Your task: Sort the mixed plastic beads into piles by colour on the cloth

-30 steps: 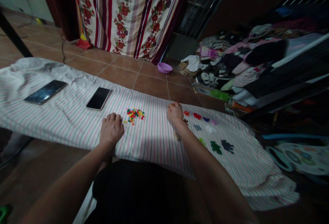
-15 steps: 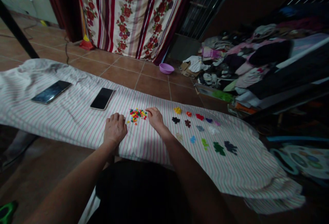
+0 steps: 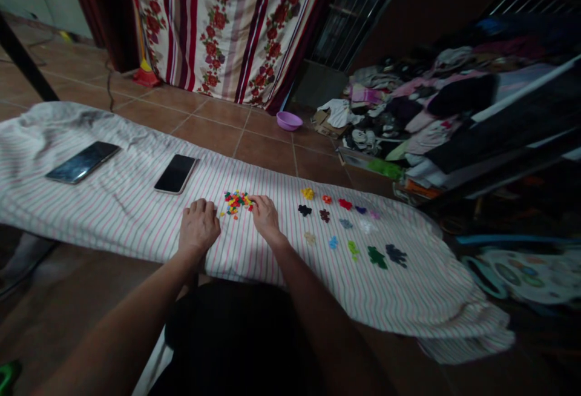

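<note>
A pile of small mixed-colour pieces [image 3: 236,201] lies on the striped cloth [image 3: 245,244]. My right hand [image 3: 265,215] touches the pile's right edge with its fingertips pinched together; whatever is between them is too small to make out. Just left of the pile, my left hand [image 3: 198,224] rests on the cloth with fingers curled, their tips hidden. Right of my hands, small heaps sorted by colour form rows, among them yellow [image 3: 307,193], black [image 3: 304,209], red [image 3: 345,204], light green [image 3: 353,250] and dark green [image 3: 376,257].
Two phones, one dark [image 3: 84,162] and one pale-edged [image 3: 176,174], lie left of my hands. Beyond the cloth, a purple basin [image 3: 289,120] sits on the tiled floor near a floral curtain [image 3: 227,26]. Clothes [image 3: 436,99] are heaped at the back right.
The whole view has shifted slightly, moving everything a little left in the picture. My right hand has moved closer in over the pile's right edge. My left hand stays in place.
</note>
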Motion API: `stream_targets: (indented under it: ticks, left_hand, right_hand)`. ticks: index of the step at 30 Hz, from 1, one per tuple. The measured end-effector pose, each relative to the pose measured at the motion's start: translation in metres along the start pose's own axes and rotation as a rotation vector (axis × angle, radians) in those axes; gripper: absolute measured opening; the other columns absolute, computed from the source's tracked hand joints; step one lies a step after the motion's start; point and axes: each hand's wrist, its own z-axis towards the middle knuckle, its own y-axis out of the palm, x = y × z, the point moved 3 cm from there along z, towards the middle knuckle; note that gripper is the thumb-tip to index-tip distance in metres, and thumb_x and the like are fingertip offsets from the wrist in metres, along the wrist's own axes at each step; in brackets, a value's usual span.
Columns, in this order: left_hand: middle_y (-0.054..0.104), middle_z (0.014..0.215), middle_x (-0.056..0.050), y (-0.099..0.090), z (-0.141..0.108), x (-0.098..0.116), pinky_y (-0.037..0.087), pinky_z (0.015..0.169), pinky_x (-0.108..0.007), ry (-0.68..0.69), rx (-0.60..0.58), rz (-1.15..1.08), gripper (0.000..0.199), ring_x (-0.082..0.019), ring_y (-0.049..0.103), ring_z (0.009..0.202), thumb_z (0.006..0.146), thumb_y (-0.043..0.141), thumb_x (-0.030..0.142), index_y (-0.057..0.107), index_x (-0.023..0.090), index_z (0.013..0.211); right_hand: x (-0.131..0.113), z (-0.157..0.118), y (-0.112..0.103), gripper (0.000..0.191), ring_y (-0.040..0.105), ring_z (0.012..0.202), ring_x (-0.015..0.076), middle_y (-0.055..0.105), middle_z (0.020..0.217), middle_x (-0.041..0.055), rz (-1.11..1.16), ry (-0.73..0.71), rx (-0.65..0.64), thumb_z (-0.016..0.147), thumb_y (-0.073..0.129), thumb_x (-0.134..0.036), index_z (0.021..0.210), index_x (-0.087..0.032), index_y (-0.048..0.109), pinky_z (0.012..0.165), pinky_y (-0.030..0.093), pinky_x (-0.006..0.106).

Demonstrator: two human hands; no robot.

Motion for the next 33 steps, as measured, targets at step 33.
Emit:
stream_targets:
  ticks: [33]
  left_hand:
    - [0.059,0.105,-0.013,-0.002,-0.002,-0.001,0.038,0.082,-0.04,0.002,-0.018,0.049,0.024,-0.029,0.054,0.098,0.089,0.039,0.025,0.058,0.015,0.1]
  right_hand:
    - [-0.006,-0.011,-0.003,0.014,0.061,0.086,0.0165,0.067,0.096,0.0035,0.06,0.057,0.065,0.089,0.051,-0.015,0.094,-0.022,0.063,0.085,0.047,0.029]
